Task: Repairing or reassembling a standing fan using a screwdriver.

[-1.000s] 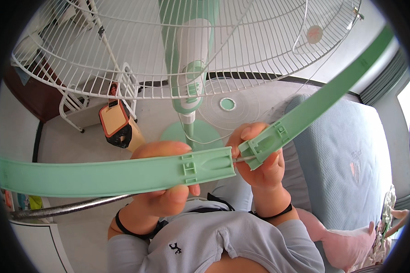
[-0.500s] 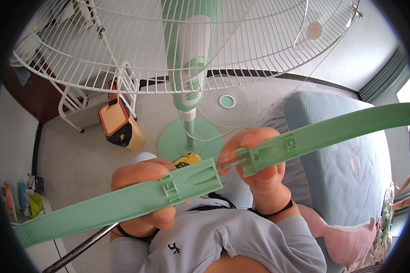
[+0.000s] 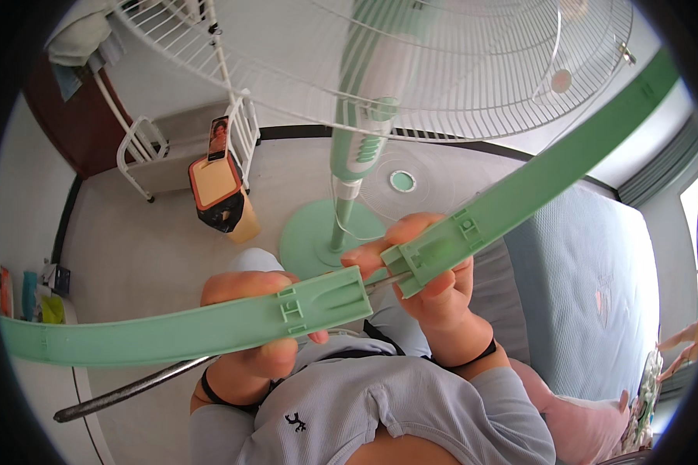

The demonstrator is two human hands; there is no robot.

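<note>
My left hand is closed round one end of a pale green plastic band, fingers behind it and thumb at its lower edge. The same hand also grips a screwdriver; its dark metal shaft points to the lower left and its handle is mostly hidden. My right hand pinches the other green band end, which curves up to the right. A thin metal screw spans the small gap between the ends. Whether both ends belong to one ring cannot be seen.
A white wire fan grille hangs close in front, on a green and white fan stand with a round base. Another grille with a green centre lies behind. A bin stands left; a bed is at right.
The right band end has tilted more steeply upward, and the left band has levelled out. The screwdriver's yellow handle is now nearly hidden. The view has shifted, with the fan farther right.
</note>
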